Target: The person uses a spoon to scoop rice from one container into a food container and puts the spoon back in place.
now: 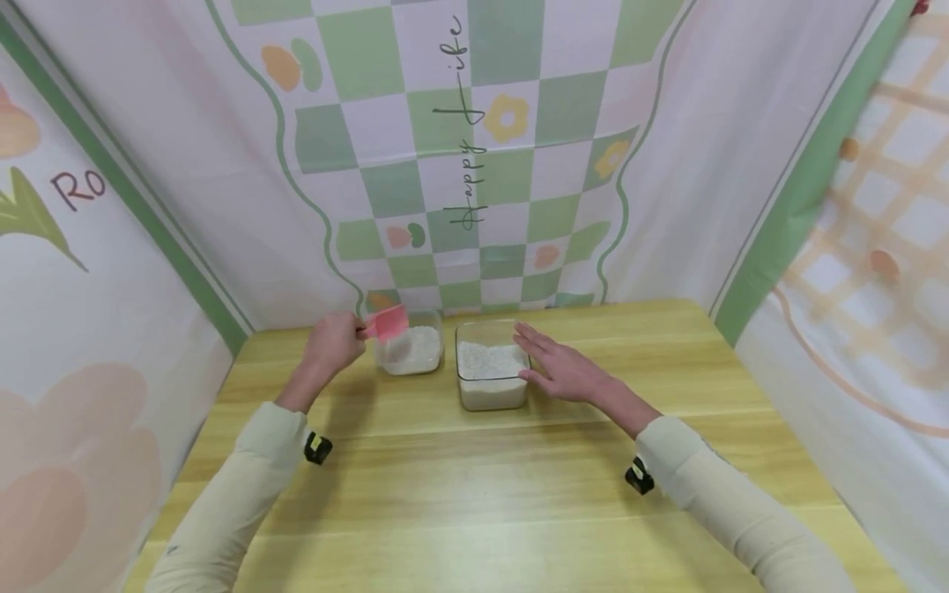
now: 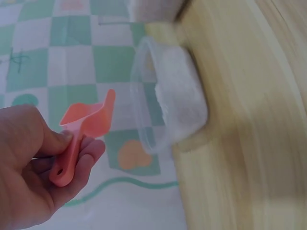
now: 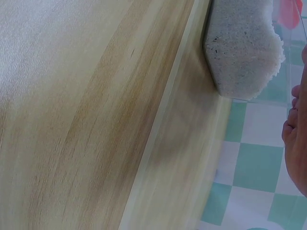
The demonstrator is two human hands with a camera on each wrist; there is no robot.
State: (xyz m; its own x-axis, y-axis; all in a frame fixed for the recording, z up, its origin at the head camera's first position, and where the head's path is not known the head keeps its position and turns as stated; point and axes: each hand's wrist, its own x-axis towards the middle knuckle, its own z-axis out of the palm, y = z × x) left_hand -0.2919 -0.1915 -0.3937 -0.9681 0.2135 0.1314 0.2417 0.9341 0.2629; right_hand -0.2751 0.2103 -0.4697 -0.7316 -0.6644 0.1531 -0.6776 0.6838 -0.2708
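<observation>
In my left hand (image 1: 335, 342) I hold a pink scoop (image 2: 88, 124) by its handle, pinched between thumb and fingers. The scoop is raised over a small clear plastic tub (image 2: 184, 91) holding white grains, which look like rice. To its right stands a square glass container (image 1: 493, 394), filled higher with the same white grains. My right hand (image 1: 567, 371) rests at that container's right rim, its fingers straight. Only an edge of the right hand shows in the right wrist view, beside the container's grain-filled wall.
Both containers stand near the back edge of a light wooden table (image 1: 460, 494). A green and white checked cloth (image 1: 474, 181) hangs right behind them. Patterned cloth also hangs at the left and right sides.
</observation>
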